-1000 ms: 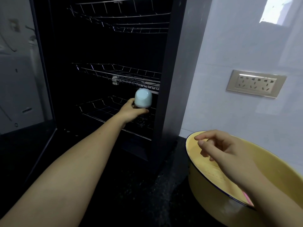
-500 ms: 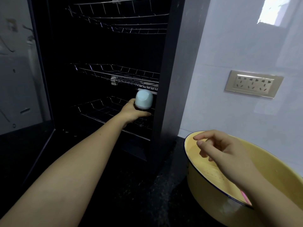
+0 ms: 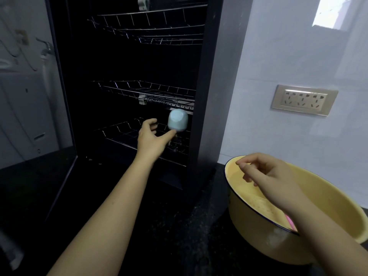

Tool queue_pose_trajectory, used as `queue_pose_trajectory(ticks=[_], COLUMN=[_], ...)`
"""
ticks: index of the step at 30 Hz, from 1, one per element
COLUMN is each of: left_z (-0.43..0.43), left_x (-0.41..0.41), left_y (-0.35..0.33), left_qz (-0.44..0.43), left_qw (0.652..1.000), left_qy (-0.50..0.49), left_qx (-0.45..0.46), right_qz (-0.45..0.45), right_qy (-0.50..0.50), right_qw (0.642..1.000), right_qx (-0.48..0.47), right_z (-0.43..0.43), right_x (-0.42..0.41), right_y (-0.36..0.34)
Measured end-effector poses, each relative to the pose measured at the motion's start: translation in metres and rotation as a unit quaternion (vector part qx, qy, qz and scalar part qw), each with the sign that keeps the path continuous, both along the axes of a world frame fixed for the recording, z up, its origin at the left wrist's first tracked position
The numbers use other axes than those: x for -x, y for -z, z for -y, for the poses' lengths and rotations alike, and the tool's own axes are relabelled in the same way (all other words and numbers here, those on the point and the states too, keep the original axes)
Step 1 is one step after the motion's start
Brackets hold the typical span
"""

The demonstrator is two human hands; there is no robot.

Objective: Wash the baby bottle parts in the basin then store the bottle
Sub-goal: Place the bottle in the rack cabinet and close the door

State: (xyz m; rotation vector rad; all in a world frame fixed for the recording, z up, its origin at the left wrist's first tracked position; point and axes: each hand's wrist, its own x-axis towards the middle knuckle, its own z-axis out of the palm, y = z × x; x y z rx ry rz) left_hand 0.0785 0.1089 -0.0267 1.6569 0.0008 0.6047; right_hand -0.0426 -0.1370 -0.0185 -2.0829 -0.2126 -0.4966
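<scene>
The baby bottle [image 3: 177,120], with its pale blue cap on top, stands on the lowest wire rack [image 3: 127,134] inside the dark cabinet, at the rack's right end. My left hand [image 3: 152,136] is just left of the bottle with fingers spread. Its thumb tip reaches the bottle's lower edge. My right hand [image 3: 266,176] hovers over the yellow basin [image 3: 258,222] at the lower right, fingers loosely curled and holding nothing.
The cabinet [image 3: 215,96] stands open on a black counter [image 3: 179,236], its door [image 3: 61,116] swung out to the left. Two more wire racks [image 3: 147,90] sit above. A wall socket [image 3: 303,99] is on the white tiles. Something pink [image 3: 289,223] lies in the basin.
My left hand has let go of the bottle and opened, drawing slightly back to the left. The bottle stays on the lowest rack. My right hand has hardly moved.
</scene>
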Motion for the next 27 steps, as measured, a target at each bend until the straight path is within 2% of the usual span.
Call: queue_pose_trajectory(ticks=[3, 6, 12, 19, 23, 27], left_z=[-0.002, -0.002, -0.001, -0.007, -0.021, -0.042], left_x=[0.027, 0.056, 0.105, 0.158, 0.191, 0.220], left_y=[-0.003, -0.008, -0.022, -0.042, -0.058, -0.073], left_qz=[0.005, 0.021, 0.043, 0.090, 0.141, 0.232], left_qw=[1.000, 0.999, 0.998, 0.988, 0.963, 0.902], left_qy=[-0.013, -0.022, 0.033, 0.036, -0.015, -0.110], left_qx=[0.024, -0.013, -0.027, -0.123, -0.227, -0.348], right_qz=[0.008, 0.010, 0.033, 0.061, 0.075, 0.076], right_qy=[0.018, 0.016, -0.003, -0.024, -0.043, -0.066], right_qw=[0.999, 0.997, 0.994, 0.992, 0.991, 0.991], right_qx=[0.036, 0.070, 0.105, 0.109, 0.097, 0.086], right_z=[-0.002, -0.007, -0.013, -0.018, -0.030, -0.044], right_x=[0.000, 0.003, 0.022, 0.053, 0.065, 0.073], right_y=[0.003, 0.002, -0.002, 0.004, 0.005, 0.004])
